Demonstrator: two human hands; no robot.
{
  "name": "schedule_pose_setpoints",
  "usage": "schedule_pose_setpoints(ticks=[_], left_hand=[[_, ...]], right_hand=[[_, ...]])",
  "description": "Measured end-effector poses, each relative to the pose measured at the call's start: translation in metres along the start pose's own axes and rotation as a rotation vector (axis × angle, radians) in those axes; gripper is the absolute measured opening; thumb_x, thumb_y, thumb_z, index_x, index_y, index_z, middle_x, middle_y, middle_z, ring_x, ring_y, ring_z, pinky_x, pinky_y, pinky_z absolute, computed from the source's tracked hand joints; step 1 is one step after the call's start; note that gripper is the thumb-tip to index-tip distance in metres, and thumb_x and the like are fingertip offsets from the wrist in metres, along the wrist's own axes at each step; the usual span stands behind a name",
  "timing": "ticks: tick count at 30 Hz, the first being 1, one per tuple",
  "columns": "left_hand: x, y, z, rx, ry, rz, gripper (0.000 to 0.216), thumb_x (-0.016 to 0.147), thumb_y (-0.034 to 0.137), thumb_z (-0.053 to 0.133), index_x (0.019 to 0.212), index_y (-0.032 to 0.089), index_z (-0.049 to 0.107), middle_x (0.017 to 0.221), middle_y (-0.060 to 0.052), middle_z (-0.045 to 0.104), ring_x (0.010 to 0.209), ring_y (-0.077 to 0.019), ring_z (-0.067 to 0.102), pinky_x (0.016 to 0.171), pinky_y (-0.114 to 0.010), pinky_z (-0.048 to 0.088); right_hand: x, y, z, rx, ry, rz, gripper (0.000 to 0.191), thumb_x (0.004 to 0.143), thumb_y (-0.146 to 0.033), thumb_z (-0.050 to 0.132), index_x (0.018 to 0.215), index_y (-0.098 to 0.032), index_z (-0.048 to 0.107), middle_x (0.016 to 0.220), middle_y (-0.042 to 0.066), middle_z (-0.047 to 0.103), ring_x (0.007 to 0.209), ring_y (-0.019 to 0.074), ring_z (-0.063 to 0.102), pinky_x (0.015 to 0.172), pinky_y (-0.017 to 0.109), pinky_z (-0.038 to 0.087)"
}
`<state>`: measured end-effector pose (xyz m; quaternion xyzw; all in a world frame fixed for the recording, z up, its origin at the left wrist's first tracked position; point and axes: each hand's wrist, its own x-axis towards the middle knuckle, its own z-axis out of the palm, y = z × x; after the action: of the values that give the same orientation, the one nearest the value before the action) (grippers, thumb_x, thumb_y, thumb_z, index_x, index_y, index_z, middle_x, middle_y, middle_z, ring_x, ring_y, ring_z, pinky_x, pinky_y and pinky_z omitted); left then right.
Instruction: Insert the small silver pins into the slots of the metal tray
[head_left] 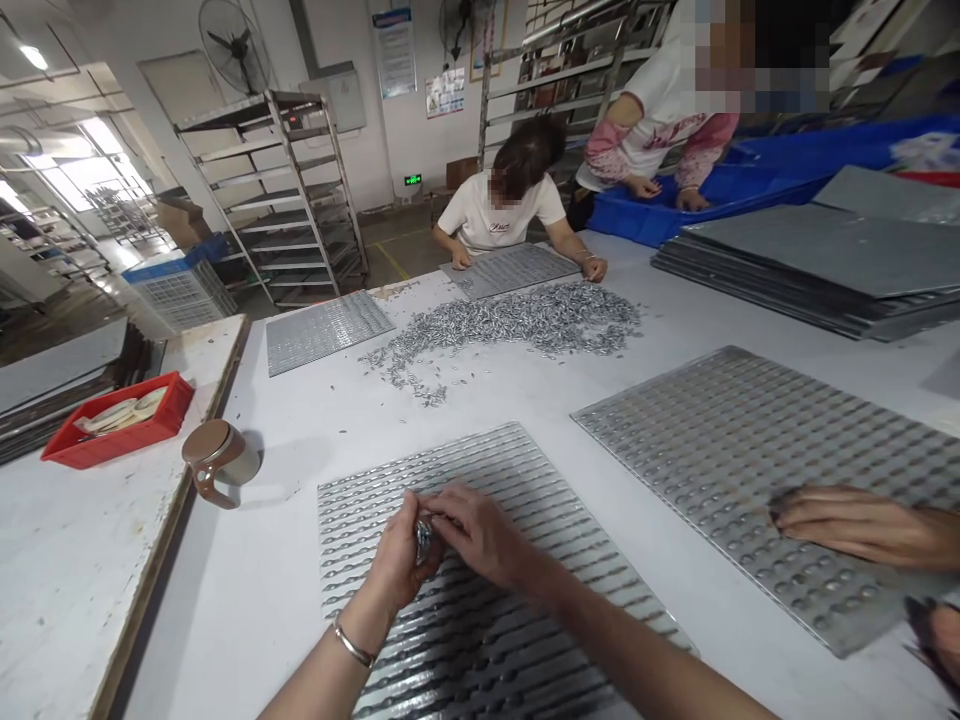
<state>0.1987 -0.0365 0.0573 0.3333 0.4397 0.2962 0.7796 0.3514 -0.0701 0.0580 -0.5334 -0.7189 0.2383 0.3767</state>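
My left hand (397, 565), with a silver bangle at its wrist, is curled around a small bunch of shiny metal pieces (424, 538). Against its thumb and fingertips, my right hand (480, 535) has its fingers pinched together; whatever is between them is too small or hidden to make out. Both hands are over a grey metal plate (517, 455) with rows of rounded bumps or pockets, lying flat on the white table. A loose pile of small silver metal pieces (510, 322) lies beyond the plate.
Another ridged plate (720, 430) lies to the right, with a co-worker's hand on it. Opposite, a person works at a third plate (517, 268). A brown-lidded mug (238, 455) and red bin (169, 405) stand left; stacked sheets (810, 245) lie back right.
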Motion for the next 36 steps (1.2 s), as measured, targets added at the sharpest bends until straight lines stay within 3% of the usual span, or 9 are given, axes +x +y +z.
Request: schedule_pose_setpoints(ticks=[3,7,13,18,22,25,27,31,36], left_hand=[[-0.004,-0.004,0.005,0.052,-0.026,-0.006,0.08,0.075,0.085,0.055,0.114,0.015,0.059,0.046,0.008,0.045,0.032,-0.0071,0.027,0.036,-0.02,0.01],[-0.009,-0.005,0.008,0.091,-0.029,-0.073,0.075,0.073,0.085,0.057,0.107,0.018,0.057,0.047,0.008,0.045,0.032,-0.0073,0.028,0.036,-0.02,0.009],[-0.012,0.001,0.002,0.077,-0.098,-0.054,0.051,0.067,0.058,0.083,0.075,0.019,0.052,0.06,0.002,0.057,0.038,-0.0045,0.036,0.037,-0.02,0.01],[-0.009,-0.006,-0.003,0.024,-0.209,-0.078,0.047,0.067,0.05,0.088,0.075,0.015,0.057,0.067,0.0,0.06,0.041,-0.0027,0.036,0.038,-0.02,0.01],[-0.006,-0.013,-0.001,-0.079,-0.112,-0.172,0.043,0.064,0.043,0.09,0.079,0.015,0.06,0.069,-0.001,0.061,0.045,-0.0049,0.042,0.038,-0.018,0.013],[-0.006,-0.01,-0.001,-0.114,0.027,-0.179,0.032,0.072,0.031,0.083,0.091,0.012,0.066,0.074,-0.005,0.066,0.052,-0.008,0.051,0.043,-0.018,0.027],[-0.006,-0.006,-0.004,-0.123,0.087,-0.152,0.029,0.074,0.024,0.078,0.097,0.01,0.067,0.077,-0.007,0.068,0.056,-0.0093,0.054,0.048,-0.018,0.033],[-0.008,-0.002,-0.014,-0.106,0.102,-0.089,0.032,0.071,0.026,0.081,0.094,0.013,0.064,0.072,-0.006,0.067,0.052,-0.0086,0.05,0.047,-0.018,0.029],[-0.006,-0.007,-0.022,-0.124,0.074,-0.039,0.044,0.064,0.039,0.089,0.079,0.016,0.055,0.073,-0.007,0.068,0.052,-0.0073,0.048,0.046,-0.017,0.027]], right_hand=[[-0.013,-0.014,0.004,-0.115,-0.036,-0.025,0.02,0.095,-0.012,0.053,0.088,-0.02,0.07,0.092,0.006,0.07,0.089,0.0198,0.064,0.082,0.031,0.049],[-0.022,-0.013,0.007,-0.127,-0.013,0.035,0.017,0.094,-0.012,0.053,0.084,-0.019,0.066,0.088,0.006,0.068,0.086,0.0205,0.063,0.079,0.032,0.049],[-0.026,0.002,0.004,0.117,0.115,0.147,0.015,0.097,-0.024,0.053,0.086,-0.02,0.062,0.084,0.003,0.067,0.08,0.0188,0.064,0.076,0.031,0.05],[-0.036,0.0,0.007,0.383,0.129,0.252,0.02,0.097,-0.037,0.056,0.091,-0.02,0.064,0.081,0.003,0.07,0.078,0.0185,0.066,0.076,0.031,0.053],[-0.036,0.008,0.006,0.594,0.191,0.35,0.028,0.097,-0.048,0.056,0.094,-0.021,0.063,0.083,0.002,0.07,0.077,0.0181,0.067,0.072,0.03,0.055],[-0.021,0.03,-0.004,0.425,0.25,0.365,0.026,0.095,-0.045,0.053,0.094,-0.021,0.063,0.086,0.004,0.071,0.077,0.0191,0.066,0.069,0.03,0.054],[-0.008,0.046,-0.009,0.204,0.205,0.312,0.017,0.09,-0.033,0.056,0.091,-0.02,0.067,0.088,0.005,0.072,0.082,0.0205,0.066,0.075,0.032,0.053],[0.01,0.062,-0.006,-0.037,-0.01,0.262,0.016,0.084,-0.017,0.054,0.082,-0.018,0.069,0.078,0.003,0.071,0.075,0.0185,0.064,0.074,0.029,0.048],[0.014,0.063,0.006,-0.174,-0.038,0.185,0.016,0.089,-0.015,0.053,0.085,-0.018,0.068,0.081,0.003,0.069,0.078,0.0175,0.062,0.075,0.027,0.046]])
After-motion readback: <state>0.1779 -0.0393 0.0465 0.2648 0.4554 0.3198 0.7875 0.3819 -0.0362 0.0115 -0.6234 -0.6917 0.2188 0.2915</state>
